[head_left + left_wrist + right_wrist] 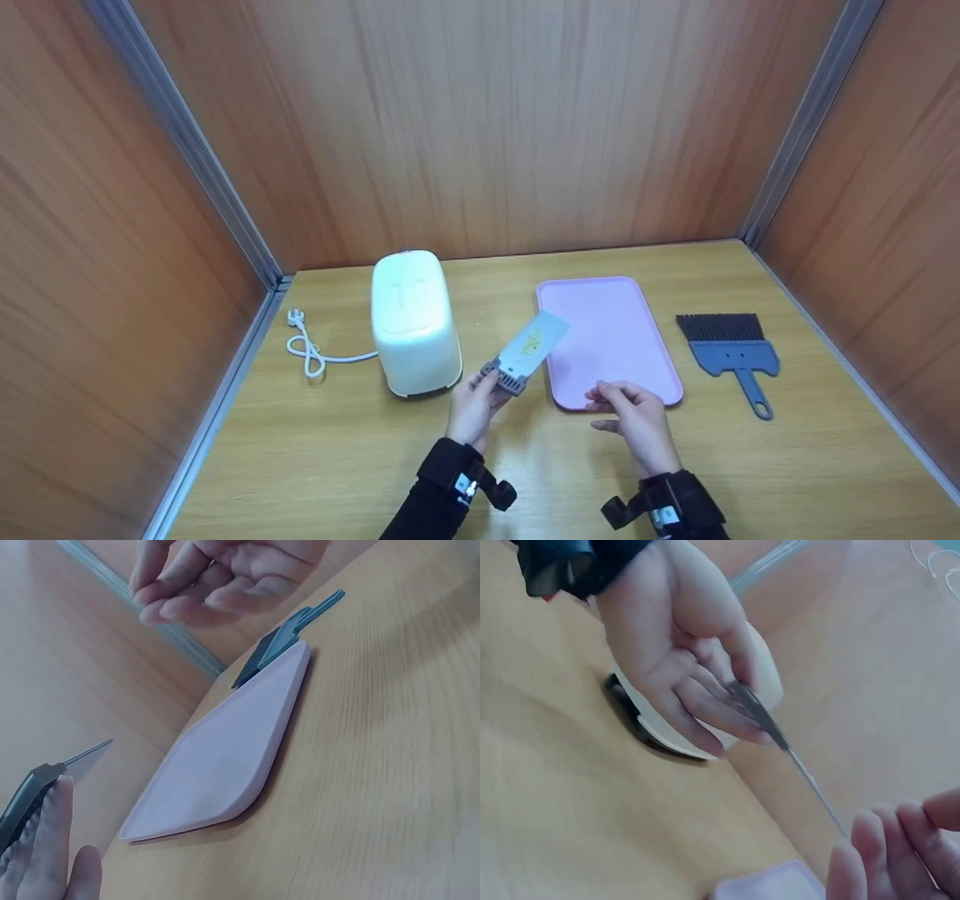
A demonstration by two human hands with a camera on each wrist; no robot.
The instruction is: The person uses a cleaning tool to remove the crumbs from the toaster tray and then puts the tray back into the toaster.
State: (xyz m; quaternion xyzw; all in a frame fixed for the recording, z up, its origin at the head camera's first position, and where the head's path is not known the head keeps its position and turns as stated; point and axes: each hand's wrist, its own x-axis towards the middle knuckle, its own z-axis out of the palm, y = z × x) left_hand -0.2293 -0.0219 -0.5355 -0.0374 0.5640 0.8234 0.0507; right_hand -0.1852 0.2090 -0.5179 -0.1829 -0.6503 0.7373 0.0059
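While a white cord [341,359] with a plug [295,318] lies in loops near the left edge of the surface [315,457], the white appliance [411,315] to which it leads stands beside it, toward the back edge. Next comes the left hand [474,409]; its grip is pinching, between thumb and fingers, the grey end of a flat metal plate [534,343]. This plate is held raised and tilted above the surface, and its free end points to the pink tray [611,330]. Over the tray's near edge is the right hand [637,424], its grip loosely bent and apart from the plate. Near the surface's right edge lies a blue brush [731,354], the dark bristles toward the back edge.
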